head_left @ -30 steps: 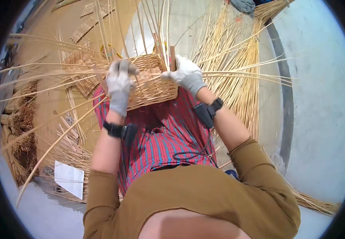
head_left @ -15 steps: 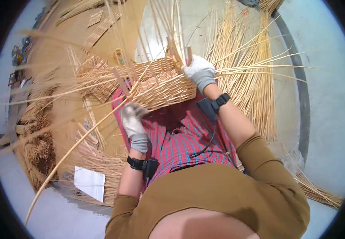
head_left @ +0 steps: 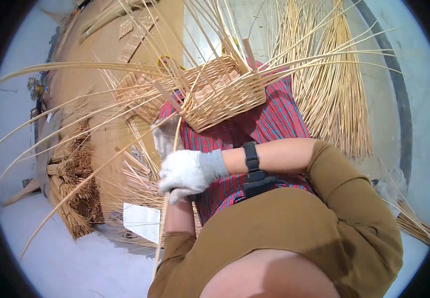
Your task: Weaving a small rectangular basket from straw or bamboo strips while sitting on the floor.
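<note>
Brown floor spread out beyond my knees, and on its right side a large fan of pale rods was lying. To the left I saw a woven panel, a darker bundle of stalks and, closer to me, a sheet of white paper.

The wicker basket was on my lap, over the striped red cloth. It was somewhat tilted, with its right end higher in my view, and many long rods stood out from it to both sides and upward. One flat wooden strip rose at its left end, and another such piece at its right end.

Half a second before, my right hand was at the right end of the basket, beside the wooden piece there. Now it had left that place and crossed over to the left, below the near left corner. In its white glove it was closed around a single rod, which came down from this corner and continued below my fist. My left hand was near the same corner as before, but now my right one partly covered it, so I cannot tell what its fingers were doing.
</note>
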The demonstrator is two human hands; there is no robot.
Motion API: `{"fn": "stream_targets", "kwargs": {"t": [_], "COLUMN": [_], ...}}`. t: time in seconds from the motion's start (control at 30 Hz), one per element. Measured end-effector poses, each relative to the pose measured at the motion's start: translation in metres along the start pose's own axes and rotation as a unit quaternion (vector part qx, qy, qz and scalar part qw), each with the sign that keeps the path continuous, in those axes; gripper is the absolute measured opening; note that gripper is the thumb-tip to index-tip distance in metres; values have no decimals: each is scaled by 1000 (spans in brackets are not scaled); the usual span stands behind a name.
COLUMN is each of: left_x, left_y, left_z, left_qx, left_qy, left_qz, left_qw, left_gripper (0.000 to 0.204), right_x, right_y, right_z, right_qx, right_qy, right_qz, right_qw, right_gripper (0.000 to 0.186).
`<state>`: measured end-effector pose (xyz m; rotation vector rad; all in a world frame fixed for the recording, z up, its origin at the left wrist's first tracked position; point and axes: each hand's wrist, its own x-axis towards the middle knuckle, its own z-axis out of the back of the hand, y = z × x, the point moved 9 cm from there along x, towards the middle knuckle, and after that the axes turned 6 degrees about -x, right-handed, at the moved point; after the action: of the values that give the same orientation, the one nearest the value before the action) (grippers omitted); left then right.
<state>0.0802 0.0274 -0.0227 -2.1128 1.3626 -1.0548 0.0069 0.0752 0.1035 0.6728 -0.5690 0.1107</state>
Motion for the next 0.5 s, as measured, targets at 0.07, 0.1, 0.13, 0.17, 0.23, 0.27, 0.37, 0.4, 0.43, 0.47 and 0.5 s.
{"fn": "stream_targets", "kwargs": {"t": [0.07, 0.1, 0.13, 0.17, 0.23, 0.27, 0.37, 0.4, 0.43, 0.47, 0.5], "left_x": [21, 33, 46, 57, 77, 85, 86, 88, 83, 79, 75], "left_y": [5, 11, 22, 30, 50, 59, 62, 55, 51, 44, 39], "left_z": [27, 39, 46, 51, 50, 46, 48, 31, 37, 37, 36], "left_qx": [10, -3, -30, -59, -143, -193, -186, -232, -144, -80, -15], "left_qy": [-103, -140, -158, -169, -143, -121, -145, -61, -95, -96, -93], "left_qz": [43, 61, 82, 94, 146, 176, 185, 183, 179, 170, 172], "left_qw": [994, 988, 984, 979, 968, 958, 954, 953, 969, 978, 981], "left_gripper": [65, 66, 67, 68, 69, 70, 64, 59, 53, 47, 41], "right_x": [-13, -23, -37, -48, -88, -119, -171, -170, -181, -179, -189], "right_y": [1, -5, -10, -28, -84, -119, -198, -202, -212, -211, -215], "right_z": [-3, 8, 25, 42, 98, 116, 113, 116, 113, 117, 116], "right_qx": [-8, -1, 12, 7, 105, 164, 478, 515, 514, 515, 475], "right_qy": [25, -2, -47, -92, -301, -415, -513, -494, -485, -465, -452], "right_qz": [4, -2, 18, -25, -116, -188, -243, -182, -223, -182, -240], "right_qw": [1000, 1000, 999, 995, 941, 875, 670, 676, 671, 697, 716], "right_gripper": [38, 37, 37, 31, 32, 37, 45, 44, 42, 39, 36]}}
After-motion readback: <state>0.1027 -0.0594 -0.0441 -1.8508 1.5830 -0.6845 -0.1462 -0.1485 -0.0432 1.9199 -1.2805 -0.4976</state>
